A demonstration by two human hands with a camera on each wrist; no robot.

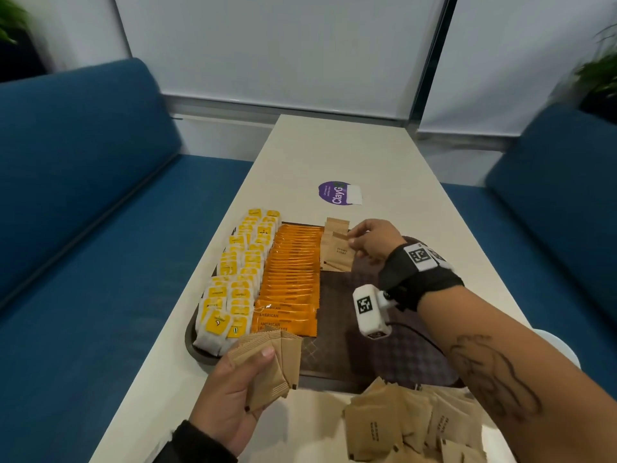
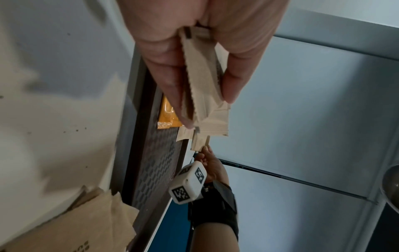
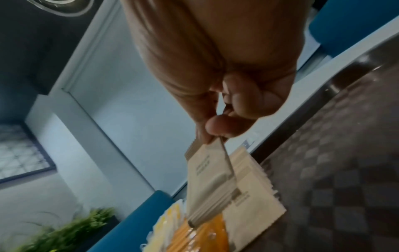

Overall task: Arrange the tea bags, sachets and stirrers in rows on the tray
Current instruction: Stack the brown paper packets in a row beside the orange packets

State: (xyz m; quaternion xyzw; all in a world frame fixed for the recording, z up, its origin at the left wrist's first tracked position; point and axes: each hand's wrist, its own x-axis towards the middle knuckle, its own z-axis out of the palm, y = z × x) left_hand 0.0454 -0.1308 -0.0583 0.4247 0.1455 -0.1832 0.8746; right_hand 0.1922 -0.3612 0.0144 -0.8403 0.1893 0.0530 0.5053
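A dark brown tray (image 1: 384, 349) lies on the white table. Yellow-labelled tea bags (image 1: 233, 279) fill its left side in rows, and orange sachets (image 1: 290, 272) form a row beside them. A short row of brown sugar sachets (image 1: 335, 252) begins at the far end of the tray. My right hand (image 1: 359, 243) pinches one brown sachet (image 3: 207, 175) by its corner just above that row. My left hand (image 1: 243, 389) grips a fanned stack of brown sachets (image 1: 270, 365) over the tray's near left corner, also seen as the stack (image 2: 202, 81).
A loose pile of brown sachets (image 1: 410, 426) lies on the table in front of the tray. A purple round sticker (image 1: 335, 193) marks the table beyond it. Blue benches (image 1: 83, 228) flank the table on both sides. The right half of the tray shows bare checked surface.
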